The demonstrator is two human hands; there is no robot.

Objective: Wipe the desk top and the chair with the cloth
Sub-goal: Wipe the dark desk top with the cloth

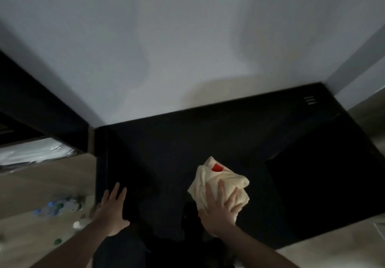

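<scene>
A black desk top [177, 142] runs along a pale wall. On its near right part lies a crumpled cream cloth [216, 176] with a small red patch. My right hand [218, 209] presses flat on the near side of the cloth, fingers spread. Flat on the desk's near left corner rests my left hand [112, 207], fingers straight, holding nothing. No chair can be made out in the dark area under the desk's front edge.
Several plastic bottles and caps [58, 207] lie on the wooden floor at the left. A dark piece of furniture [41, 111] stands at the left with clear plastic sheeting [35, 153] below it. A darker black panel [325, 180] sits at the desk's right.
</scene>
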